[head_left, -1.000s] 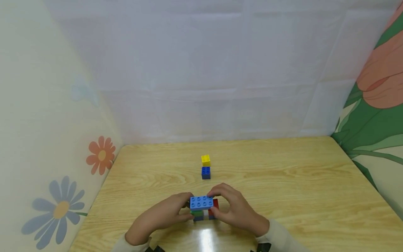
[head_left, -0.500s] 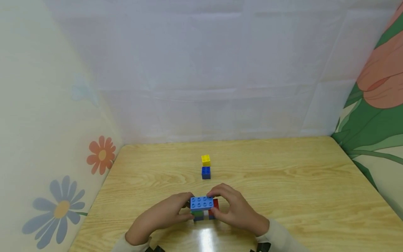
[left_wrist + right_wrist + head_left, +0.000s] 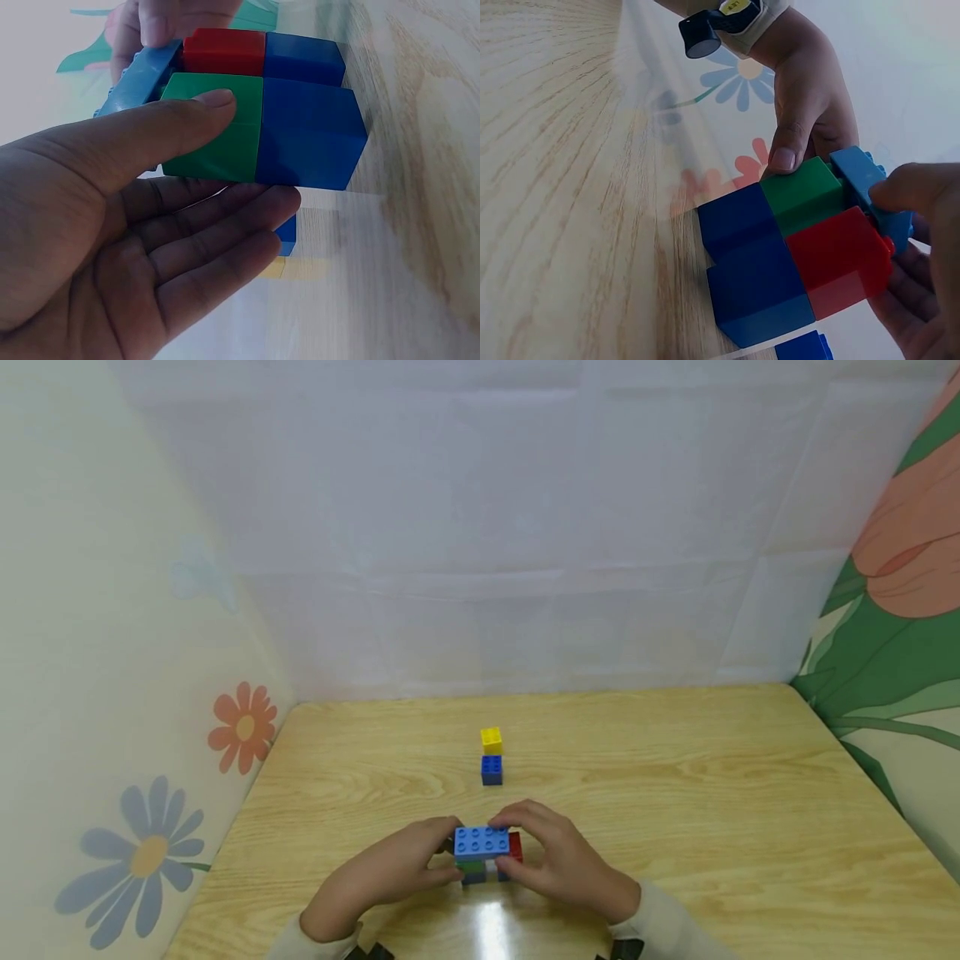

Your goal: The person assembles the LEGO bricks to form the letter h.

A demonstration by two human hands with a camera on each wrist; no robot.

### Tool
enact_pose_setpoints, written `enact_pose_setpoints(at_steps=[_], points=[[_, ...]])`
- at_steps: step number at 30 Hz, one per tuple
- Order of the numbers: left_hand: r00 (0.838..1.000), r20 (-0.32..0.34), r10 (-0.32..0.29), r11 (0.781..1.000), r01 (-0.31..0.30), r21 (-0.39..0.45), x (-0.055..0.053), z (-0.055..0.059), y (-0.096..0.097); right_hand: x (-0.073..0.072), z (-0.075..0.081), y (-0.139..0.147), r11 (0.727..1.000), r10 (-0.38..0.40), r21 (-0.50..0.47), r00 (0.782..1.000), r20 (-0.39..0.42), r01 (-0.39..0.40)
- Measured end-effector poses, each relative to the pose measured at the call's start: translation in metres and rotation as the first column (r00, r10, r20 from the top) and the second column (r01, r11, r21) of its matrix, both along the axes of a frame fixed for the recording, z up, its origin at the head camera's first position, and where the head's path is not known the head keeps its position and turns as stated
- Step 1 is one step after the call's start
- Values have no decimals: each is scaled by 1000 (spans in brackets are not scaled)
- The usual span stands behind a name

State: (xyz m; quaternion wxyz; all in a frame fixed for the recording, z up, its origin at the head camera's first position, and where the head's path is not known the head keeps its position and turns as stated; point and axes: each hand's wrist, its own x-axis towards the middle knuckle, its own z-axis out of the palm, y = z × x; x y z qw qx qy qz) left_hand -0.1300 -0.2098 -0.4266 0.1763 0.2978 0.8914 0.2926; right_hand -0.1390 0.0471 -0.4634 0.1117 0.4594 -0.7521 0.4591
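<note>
A light blue brick with two rows of studs (image 3: 482, 842) lies across the top of a small build at the table's front. Below it are a green brick (image 3: 214, 124) and a red brick (image 3: 840, 259), each on a dark blue brick (image 3: 311, 139). My left hand (image 3: 408, 864) grips the green brick from the left, thumb on its near face and fingers along the far side. From the right, my right hand (image 3: 558, 860) pinches the light blue brick between thumb and forefinger. In the right wrist view that brick sits slightly tilted, with studs showing beneath it.
Beyond the build, a separate dark blue brick (image 3: 492, 770) stands on the wooden table (image 3: 675, 777), with a yellow brick (image 3: 491, 741) just behind it. A white cloth (image 3: 480, 527) hangs along the back edge, and flower-patterned panels flank both sides.
The right hand's thumb and forefinger have shifted slightly left along the light blue brick. The left hand and the bricks look nearly unchanged.
</note>
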Motion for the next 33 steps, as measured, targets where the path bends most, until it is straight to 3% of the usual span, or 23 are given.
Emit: enact_pose_setpoints(at_steps=[25,33], points=[[1000,3,-24,1000,24,11,1,5,0,4,3,0,998,-29,54,998,-47,31],[1000,-3,-31,999,31,12,1,1,-1,5,2,0,996,-42,77,993,-111,51]])
